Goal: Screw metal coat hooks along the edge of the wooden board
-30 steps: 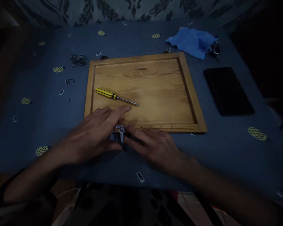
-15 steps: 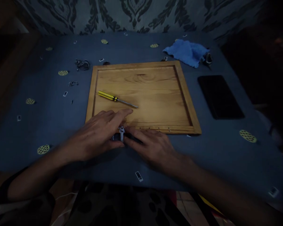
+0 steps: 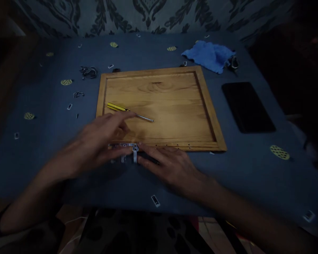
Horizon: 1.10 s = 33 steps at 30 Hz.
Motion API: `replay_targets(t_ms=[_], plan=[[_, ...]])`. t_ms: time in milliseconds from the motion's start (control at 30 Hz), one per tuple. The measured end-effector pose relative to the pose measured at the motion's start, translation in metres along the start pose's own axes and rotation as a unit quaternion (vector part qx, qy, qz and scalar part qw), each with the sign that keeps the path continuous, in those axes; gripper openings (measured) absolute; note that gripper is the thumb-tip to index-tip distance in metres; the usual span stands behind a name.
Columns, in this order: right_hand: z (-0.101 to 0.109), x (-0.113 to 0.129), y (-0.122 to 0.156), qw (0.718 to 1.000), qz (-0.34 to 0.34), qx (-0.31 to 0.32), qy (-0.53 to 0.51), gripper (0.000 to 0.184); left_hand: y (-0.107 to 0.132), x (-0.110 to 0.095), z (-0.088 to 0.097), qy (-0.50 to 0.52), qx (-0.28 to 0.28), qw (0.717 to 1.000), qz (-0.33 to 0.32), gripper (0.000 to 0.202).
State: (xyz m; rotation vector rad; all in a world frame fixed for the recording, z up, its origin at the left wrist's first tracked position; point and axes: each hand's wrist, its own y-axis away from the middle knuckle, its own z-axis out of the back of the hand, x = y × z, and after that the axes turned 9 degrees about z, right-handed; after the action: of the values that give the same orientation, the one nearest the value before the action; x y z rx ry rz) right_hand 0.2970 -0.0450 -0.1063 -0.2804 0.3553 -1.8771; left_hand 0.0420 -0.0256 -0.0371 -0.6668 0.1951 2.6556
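Note:
A framed wooden panel (image 3: 175, 106) lies flat on a blue table cover. A yellow-handled screwdriver (image 3: 127, 111) rests on its left part. At the panel's near edge sits a small metal bracket (image 3: 129, 150). My right hand (image 3: 172, 167) presses its fingertips on the bracket's right end, fingers held together. My left hand (image 3: 95, 144) hovers blurred above the panel's near left corner, fingers stretched toward the screwdriver, holding nothing that I can see.
A black phone (image 3: 247, 106) lies right of the panel. A blue cloth (image 3: 208, 54) is bunched at the back right. Loose metal hardware (image 3: 88, 71) and small screws (image 3: 78, 94) lie to the left. Yellow dotted markers are scattered over the cover.
My left hand has lifted off the bracket and moved left and up toward the screwdriver, uncovering more of the bracket. My right hand has stayed on it.

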Motion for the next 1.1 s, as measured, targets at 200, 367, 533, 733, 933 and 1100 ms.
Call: replay_targets(t_ms=[200,367,533,733,933,1100], plan=[[0.002,-0.001,0.000,1.000,-0.001,0.011,-0.001,0.030,-0.002,0.011,0.025,0.003,-0.119,0.990,0.081,0.045],[0.007,-0.002,-0.002,0.999,-0.002,0.047,-0.019,0.032,-0.005,0.012,0.025,-0.003,-0.116,0.987,0.107,0.038],[0.007,-0.001,-0.002,0.998,-0.008,0.051,-0.021,0.035,-0.009,0.015,0.023,0.031,-0.118,0.983,0.138,0.039],[0.005,-0.001,-0.002,0.999,-0.009,0.040,-0.007,0.030,-0.011,0.021,0.025,0.053,-0.135,0.978,0.153,0.036],[0.006,-0.001,-0.003,0.998,-0.006,0.051,-0.020,0.030,-0.012,0.025,0.025,0.038,-0.123,0.980,0.155,0.037],[0.006,0.000,-0.004,0.999,-0.008,0.038,-0.005,0.029,-0.010,0.016,0.027,0.046,-0.103,0.985,0.128,0.034]])
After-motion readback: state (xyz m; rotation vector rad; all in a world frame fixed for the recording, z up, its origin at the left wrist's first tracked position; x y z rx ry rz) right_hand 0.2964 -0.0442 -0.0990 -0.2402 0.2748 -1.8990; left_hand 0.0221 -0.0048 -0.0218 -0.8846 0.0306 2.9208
